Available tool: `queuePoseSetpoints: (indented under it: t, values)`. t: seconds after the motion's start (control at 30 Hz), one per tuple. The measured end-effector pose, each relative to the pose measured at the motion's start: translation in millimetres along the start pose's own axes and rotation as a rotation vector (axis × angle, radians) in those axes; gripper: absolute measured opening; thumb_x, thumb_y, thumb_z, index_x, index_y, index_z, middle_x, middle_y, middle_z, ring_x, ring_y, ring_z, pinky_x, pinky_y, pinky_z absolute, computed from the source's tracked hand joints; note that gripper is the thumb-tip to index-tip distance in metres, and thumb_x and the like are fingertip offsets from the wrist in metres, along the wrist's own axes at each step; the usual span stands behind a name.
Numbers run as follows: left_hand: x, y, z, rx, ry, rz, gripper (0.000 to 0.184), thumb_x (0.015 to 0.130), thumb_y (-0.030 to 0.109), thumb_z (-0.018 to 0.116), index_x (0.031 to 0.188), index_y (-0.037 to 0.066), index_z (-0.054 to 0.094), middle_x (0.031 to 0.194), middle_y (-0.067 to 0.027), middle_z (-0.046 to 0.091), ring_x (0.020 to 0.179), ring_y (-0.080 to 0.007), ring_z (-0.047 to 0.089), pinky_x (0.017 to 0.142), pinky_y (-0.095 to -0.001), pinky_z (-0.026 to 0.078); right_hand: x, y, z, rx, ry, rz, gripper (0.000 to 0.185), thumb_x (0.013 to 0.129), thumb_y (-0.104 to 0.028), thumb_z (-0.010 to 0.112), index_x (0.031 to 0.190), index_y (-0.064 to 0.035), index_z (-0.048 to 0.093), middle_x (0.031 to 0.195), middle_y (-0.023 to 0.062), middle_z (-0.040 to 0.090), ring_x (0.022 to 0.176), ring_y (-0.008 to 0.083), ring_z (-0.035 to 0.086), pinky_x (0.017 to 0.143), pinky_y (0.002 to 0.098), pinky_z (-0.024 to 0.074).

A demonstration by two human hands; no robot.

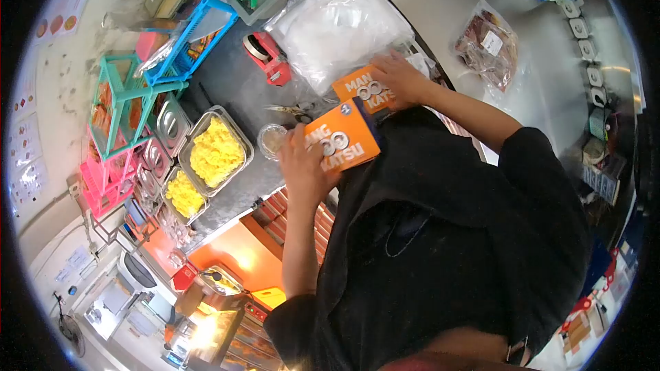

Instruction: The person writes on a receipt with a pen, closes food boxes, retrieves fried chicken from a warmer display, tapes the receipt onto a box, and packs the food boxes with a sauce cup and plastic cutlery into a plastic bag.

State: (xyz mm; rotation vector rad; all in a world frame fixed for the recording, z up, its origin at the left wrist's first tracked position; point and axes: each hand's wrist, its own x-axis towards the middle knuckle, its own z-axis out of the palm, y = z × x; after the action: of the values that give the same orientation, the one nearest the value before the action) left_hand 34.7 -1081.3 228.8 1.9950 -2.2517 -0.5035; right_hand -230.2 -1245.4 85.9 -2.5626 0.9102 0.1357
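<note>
My left hand (307, 165) is closed on the side of an orange carton (344, 139) with white lettering that includes "KATSU". A second orange carton (357, 88) with matching print lies just beyond, partly covered by the first. Closed over its far end is my right hand (399, 81). Near my left hand stands a small clear round tub (272, 140) with pale contents. Scissors (292, 110) lie on the dark counter (240, 96) above it.
Two metal pans of yellow food, the larger pan (240, 139) nearer me, stand at left. A red tape dispenser (268, 58) and plastic bags (344, 20) lie farther back. Coloured racks (124, 106) line the wall. A bagged item (489, 45) rests on the steel surface at right.
</note>
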Motion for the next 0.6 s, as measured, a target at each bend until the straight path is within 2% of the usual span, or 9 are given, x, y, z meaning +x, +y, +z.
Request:
queuePoseSetpoints:
  t: [0.1, 0.23, 0.3, 0.5, 0.6]
  values:
    - [20.9, -6.4, 37.3, -0.111, 0.035, -0.002, 0.049, 0.05, 0.02, 0.086, 0.093, 0.006, 0.07, 0.139, -0.0204, 0.047, 0.128, -0.043, 0.042, 0.102, -0.0539, 0.037, -17.3, 16.1, -6.9, 0.043, 0.046, 0.082, 0.088, 0.057, -0.039, 0.088, 0.13, -0.0062, 0.052, 0.146, 0.0182, 0.042, 0.143, 0.034, 0.032, 0.122, 0.0539, 0.014]
    - [40.6, -14.3, 68.8, -0.052, -0.02, -0.033, 0.05, 0.05, 0.023, 0.088, 0.094, 0.008, 0.072, 0.14, -0.0194, 0.046, 0.131, -0.0408, 0.039, 0.105, -0.0532, 0.034, -23.9, 21.5, -14.9, 0.036, 0.061, 0.137, 0.079, 0.059, -0.032, 0.087, 0.125, -0.0056, 0.052, 0.147, 0.017, 0.041, 0.143, 0.0332, 0.032, 0.122, 0.053, 0.0146]
    - [43.1, -19.1, 86.0, -0.046, 0.029, -0.06, 0.051, 0.049, 0.023, 0.088, 0.095, 0.008, 0.072, 0.141, -0.0192, 0.046, 0.132, -0.0403, 0.039, 0.105, -0.0531, 0.034, -25.4, 19.8, -14.5, 0.013, 0.088, 0.13, 0.078, 0.06, -0.031, 0.087, 0.124, -0.0054, 0.051, 0.147, 0.0169, 0.039, 0.144, 0.0329, 0.03, 0.122, 0.0522, 0.0149]
    - [17.1, -38.4, 111.1, -0.064, 0.094, -0.185, 0.053, 0.048, 0.023, 0.089, 0.095, 0.008, 0.071, 0.143, -0.0182, 0.044, 0.133, -0.0397, 0.038, 0.104, -0.0531, 0.034, -20.5, 7.7, -13.2, -0.002, 0.082, 0.212, 0.079, 0.063, -0.031, 0.085, 0.127, -0.0034, 0.049, 0.149, 0.0184, 0.037, 0.146, 0.0333, 0.026, 0.122, 0.0528, 0.0161]
    - [12.2, -45.7, 124.9, -0.009, 0.076, -0.212, 0.055, 0.048, 0.023, 0.09, 0.097, 0.008, 0.07, 0.145, -0.0179, 0.043, 0.135, -0.0398, 0.037, 0.105, -0.0536, 0.034, -8.4, -4.0, -21.7, -0.077, -0.045, 0.272, 0.077, 0.067, -0.033, 0.083, 0.129, -0.0048, 0.049, 0.148, 0.0187, 0.038, 0.145, 0.0339, 0.028, 0.12, 0.0542, 0.0177]
